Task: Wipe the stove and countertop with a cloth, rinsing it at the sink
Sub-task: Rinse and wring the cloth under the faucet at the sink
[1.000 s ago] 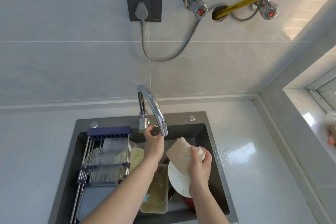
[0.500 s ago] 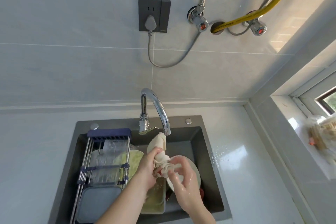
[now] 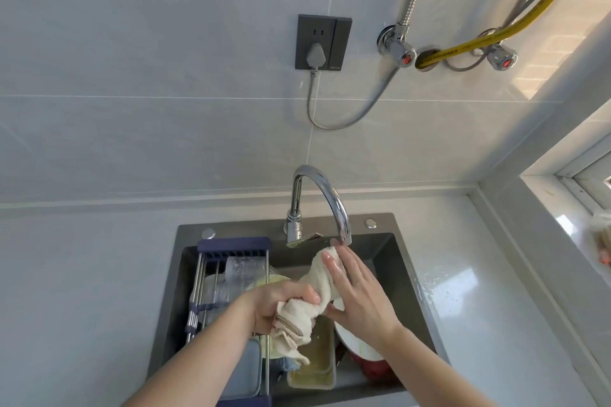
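A cream cloth [image 3: 312,299] is stretched over the dark sink [image 3: 405,261], its upper end just under the spout of the chrome faucet [image 3: 325,195]. My left hand [image 3: 277,306] grips the bunched lower part of the cloth. My right hand [image 3: 355,291] lies against the cloth's upper part with its fingers straight and wet, fingertips near the spout. Whether water is running cannot be told.
Inside the sink lie a metal drying rack [image 3: 211,277] with a clear container, a white plate [image 3: 355,344], a rectangular dish [image 3: 314,363] and something red. The white countertop [image 3: 469,301] to the right is wet. A window sill [image 3: 568,235] stands at the right, a socket [image 3: 322,41] on the wall.
My left hand left the faucet handle and took hold of the cloth. My right hand opened and slid up along the cloth toward the spout. The cloth went from a folded wad to a stretched twist.
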The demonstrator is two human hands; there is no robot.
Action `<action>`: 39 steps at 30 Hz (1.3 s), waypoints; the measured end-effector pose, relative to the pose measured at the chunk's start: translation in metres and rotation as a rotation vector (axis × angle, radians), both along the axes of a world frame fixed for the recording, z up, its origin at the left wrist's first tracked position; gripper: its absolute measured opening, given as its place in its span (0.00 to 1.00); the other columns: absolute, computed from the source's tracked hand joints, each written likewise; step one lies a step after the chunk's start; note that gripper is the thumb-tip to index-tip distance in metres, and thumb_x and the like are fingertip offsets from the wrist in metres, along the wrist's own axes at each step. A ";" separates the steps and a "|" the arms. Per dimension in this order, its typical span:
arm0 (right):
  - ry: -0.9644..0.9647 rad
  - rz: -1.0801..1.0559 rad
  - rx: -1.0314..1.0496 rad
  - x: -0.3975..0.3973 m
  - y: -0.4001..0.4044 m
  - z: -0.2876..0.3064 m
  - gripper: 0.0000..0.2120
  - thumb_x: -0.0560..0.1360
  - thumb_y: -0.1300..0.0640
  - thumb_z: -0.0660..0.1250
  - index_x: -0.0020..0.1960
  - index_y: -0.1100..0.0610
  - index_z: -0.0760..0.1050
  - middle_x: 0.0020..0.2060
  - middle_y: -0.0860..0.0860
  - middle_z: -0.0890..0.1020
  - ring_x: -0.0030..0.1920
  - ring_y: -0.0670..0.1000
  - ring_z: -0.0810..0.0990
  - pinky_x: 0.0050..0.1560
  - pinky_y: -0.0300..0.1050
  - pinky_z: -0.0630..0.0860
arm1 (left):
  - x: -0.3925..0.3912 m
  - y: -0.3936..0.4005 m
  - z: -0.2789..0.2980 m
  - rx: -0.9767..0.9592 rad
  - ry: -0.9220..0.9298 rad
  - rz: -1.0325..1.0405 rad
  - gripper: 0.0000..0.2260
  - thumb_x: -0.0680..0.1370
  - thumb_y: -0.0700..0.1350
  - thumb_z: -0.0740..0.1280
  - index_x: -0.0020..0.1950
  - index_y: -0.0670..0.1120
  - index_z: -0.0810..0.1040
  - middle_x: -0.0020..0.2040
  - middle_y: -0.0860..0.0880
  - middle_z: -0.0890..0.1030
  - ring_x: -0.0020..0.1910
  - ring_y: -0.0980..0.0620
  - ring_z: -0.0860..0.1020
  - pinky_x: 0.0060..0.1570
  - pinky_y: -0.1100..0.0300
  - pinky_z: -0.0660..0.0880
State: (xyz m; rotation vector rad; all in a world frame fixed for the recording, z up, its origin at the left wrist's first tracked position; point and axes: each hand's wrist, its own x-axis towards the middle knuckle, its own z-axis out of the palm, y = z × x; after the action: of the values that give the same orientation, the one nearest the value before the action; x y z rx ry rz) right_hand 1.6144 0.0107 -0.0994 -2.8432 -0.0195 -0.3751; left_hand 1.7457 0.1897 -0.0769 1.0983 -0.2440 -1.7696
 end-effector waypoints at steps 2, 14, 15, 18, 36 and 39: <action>0.003 0.041 0.046 0.009 0.006 0.004 0.51 0.69 0.38 0.79 0.81 0.51 0.55 0.80 0.57 0.61 0.76 0.60 0.68 0.66 0.54 0.78 | 0.005 0.006 0.001 0.017 -0.042 -0.052 0.16 0.73 0.52 0.76 0.50 0.41 0.80 0.38 0.45 0.79 0.34 0.51 0.79 0.36 0.58 0.77; 0.196 0.155 -0.143 0.028 0.015 0.008 0.29 0.67 0.53 0.77 0.66 0.54 0.75 0.50 0.52 0.79 0.41 0.53 0.82 0.37 0.46 0.81 | 0.006 -0.020 0.022 0.351 -0.707 -0.403 0.32 0.62 0.59 0.83 0.57 0.42 0.81 0.49 0.42 0.86 0.46 0.46 0.85 0.52 0.49 0.82; 0.264 0.117 -0.155 0.028 0.014 0.011 0.27 0.66 0.54 0.76 0.64 0.55 0.76 0.48 0.52 0.78 0.38 0.54 0.82 0.35 0.47 0.80 | 0.004 -0.025 0.021 0.352 -0.811 -0.426 0.32 0.60 0.60 0.82 0.56 0.44 0.81 0.50 0.42 0.86 0.47 0.45 0.86 0.53 0.47 0.83; 0.433 0.039 -0.166 0.033 0.017 0.019 0.21 0.70 0.57 0.70 0.62 0.57 0.74 0.49 0.54 0.77 0.40 0.59 0.82 0.38 0.51 0.79 | -0.005 -0.036 0.010 0.329 -1.059 -0.480 0.16 0.63 0.52 0.76 0.46 0.48 0.78 0.38 0.50 0.80 0.35 0.51 0.78 0.35 0.58 0.76; 0.459 -0.220 0.185 0.004 0.004 0.029 0.48 0.68 0.54 0.79 0.78 0.45 0.53 0.64 0.51 0.67 0.48 0.57 0.81 0.42 0.50 0.83 | -0.037 -0.031 0.033 0.487 -1.359 -0.498 0.32 0.61 0.54 0.75 0.63 0.55 0.70 0.56 0.53 0.81 0.54 0.47 0.81 0.53 0.51 0.81; 0.285 -0.169 0.185 -0.012 0.001 0.024 0.41 0.71 0.50 0.78 0.76 0.45 0.58 0.73 0.49 0.61 0.56 0.56 0.80 0.48 0.47 0.83 | -0.037 -0.030 0.038 0.476 -1.271 -0.260 0.21 0.63 0.46 0.72 0.54 0.55 0.74 0.49 0.52 0.82 0.49 0.48 0.82 0.51 0.48 0.82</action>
State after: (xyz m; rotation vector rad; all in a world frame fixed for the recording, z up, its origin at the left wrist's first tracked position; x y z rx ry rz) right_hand 1.6020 0.0120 -0.0754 -2.6931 0.2977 -0.0009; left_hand 1.7090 0.1594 -0.0391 2.5334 -0.7633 -1.0976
